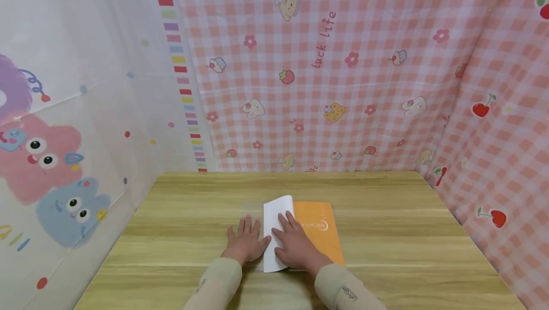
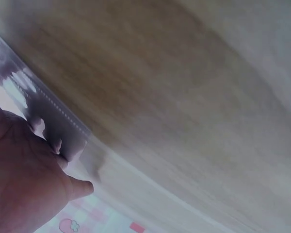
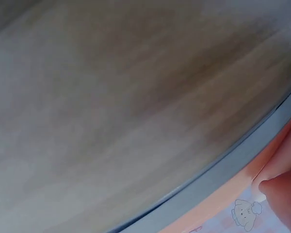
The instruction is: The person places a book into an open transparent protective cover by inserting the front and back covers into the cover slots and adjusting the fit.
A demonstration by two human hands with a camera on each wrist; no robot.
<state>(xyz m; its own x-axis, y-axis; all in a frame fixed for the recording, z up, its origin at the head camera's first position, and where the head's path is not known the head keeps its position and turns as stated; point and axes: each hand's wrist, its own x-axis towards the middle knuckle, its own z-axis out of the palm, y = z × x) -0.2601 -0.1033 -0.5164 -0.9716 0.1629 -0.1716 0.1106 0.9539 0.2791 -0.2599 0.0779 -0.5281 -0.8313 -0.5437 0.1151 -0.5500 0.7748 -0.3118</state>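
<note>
An orange-covered booklet [image 1: 319, 229] lies on the table, with a white sheet or flap [image 1: 274, 212] turned over its left part. My right hand [image 1: 296, 244] rests on this white part, fingers spread. Just left of it, my left hand [image 1: 246, 242] lies flat with fingers spread, its thumb at the white edge. In the left wrist view, a clear plastic sheet [image 2: 63, 119] with a dotted seam reaches out past the left hand's fingers. The right wrist view shows the fingers of the right hand [image 3: 286, 194] beside the booklet's orange side.
Both hands work on a wood-grain table [image 1: 399, 233]. Behind it hangs a pink checked cloth [image 1: 321, 86] with cartoon prints. A white printed cloth [image 1: 107, 124] borders the left side, and another checked cloth [image 1: 506, 157] the right.
</note>
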